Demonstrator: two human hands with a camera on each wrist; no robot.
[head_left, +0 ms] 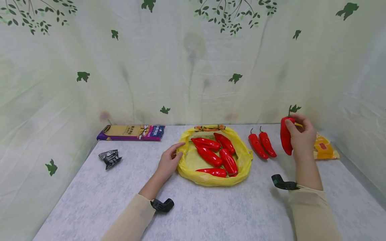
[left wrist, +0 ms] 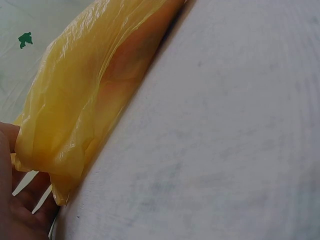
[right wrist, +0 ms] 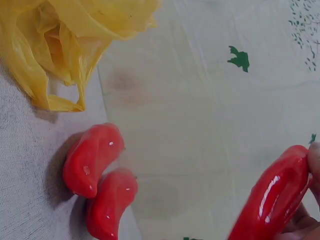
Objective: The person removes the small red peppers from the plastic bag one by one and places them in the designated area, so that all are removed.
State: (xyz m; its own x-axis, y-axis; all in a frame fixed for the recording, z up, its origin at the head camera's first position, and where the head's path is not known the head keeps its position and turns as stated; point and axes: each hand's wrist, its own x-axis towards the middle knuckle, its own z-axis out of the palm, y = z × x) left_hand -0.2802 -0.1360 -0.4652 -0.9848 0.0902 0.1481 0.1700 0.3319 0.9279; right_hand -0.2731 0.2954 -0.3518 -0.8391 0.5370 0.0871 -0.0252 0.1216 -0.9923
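Note:
A yellow plastic bag (head_left: 211, 181) lies spread wide at the middle of the table, with several red chili peppers (head_left: 208, 156) inside it. At its left rim my left hand (head_left: 170, 160) holds the bag's edge between thumb and fingers; in the left wrist view the bag's folds (left wrist: 65, 110) hide part of the fingers. My right hand (head_left: 303, 135) grips a red chili pepper (head_left: 285, 135) by its side, raised at the right with its green stem up. Between that hand and the bag, two more red peppers (head_left: 261, 145) lie side by side on the table.
Behind the right hand lies a yellow-orange packet (head_left: 325, 147). At the back left is a long purple and tan package (head_left: 131, 133), with a small black wrapper (head_left: 110, 158) in front of it. A pale leaf-patterned curtain (head_left: 193, 67) borders the table's back and sides.

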